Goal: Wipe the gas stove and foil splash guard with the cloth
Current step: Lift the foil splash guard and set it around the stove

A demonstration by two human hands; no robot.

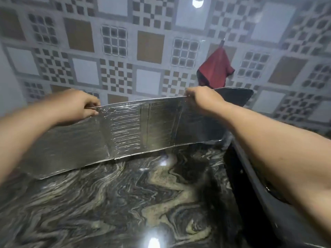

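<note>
The foil splash guard (129, 129), a long folded silver panel, stands across the dark marbled counter in front of the tiled wall. My left hand (78, 106) pinches its top edge on the left. Further right, my right hand (202, 99) grips the same top edge. A red cloth (216, 68) hangs on the wall behind my right hand, and neither hand touches it. The dark edge of the gas stove (250, 178) runs along the right under my right forearm, mostly hidden.
The marbled counter (111, 199) spreads in front of the guard, with ceiling light glare on it. The patterned tiled wall (150, 47) rises close behind. A dark curved panel (236, 97) sticks up behind the guard's right end.
</note>
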